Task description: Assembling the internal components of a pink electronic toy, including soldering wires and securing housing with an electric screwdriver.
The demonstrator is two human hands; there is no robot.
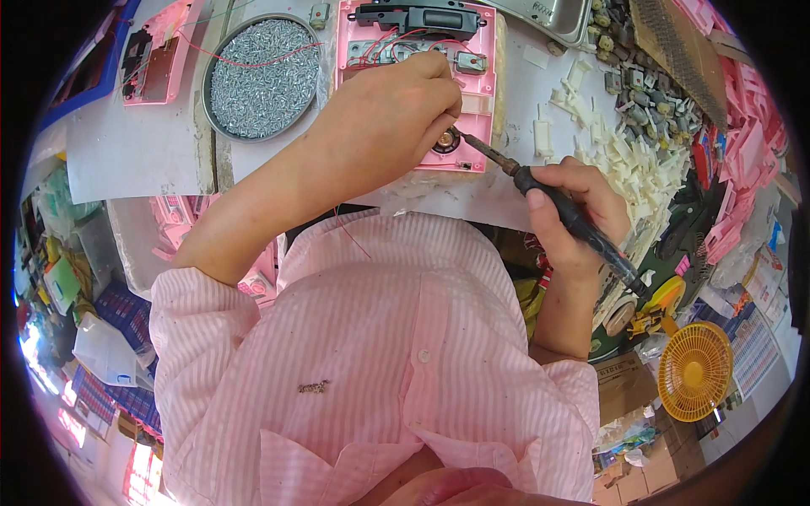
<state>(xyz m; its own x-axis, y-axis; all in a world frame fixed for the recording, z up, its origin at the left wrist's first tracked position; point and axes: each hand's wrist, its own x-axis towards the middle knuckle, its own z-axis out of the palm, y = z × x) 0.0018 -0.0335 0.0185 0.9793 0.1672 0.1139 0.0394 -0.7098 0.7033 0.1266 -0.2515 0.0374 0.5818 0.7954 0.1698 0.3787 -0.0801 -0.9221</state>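
My right hand (582, 207) is closed round the black handle of a soldering iron (574, 215). The iron's tip points left, at a small round speaker (445, 140) in a pink plastic housing (483, 93). Over that housing, my left hand (396, 110) has its fingers pinched together. What they hold, if anything, is hidden behind the hand. A black plastic part (418, 17) lies across the far end of the housing. Below it, red wires (375, 52) run over a metal strip next to a small motor (471, 61).
A round tray of small screws (263, 78) stands left of the housing, near another pink housing (160, 59). On the right lie white plastic parts (629, 169), small motors (645, 110) and pink pieces (747, 169). A metal tray (553, 21) is at the far edge; a yellow basket (694, 371) sits lower right.
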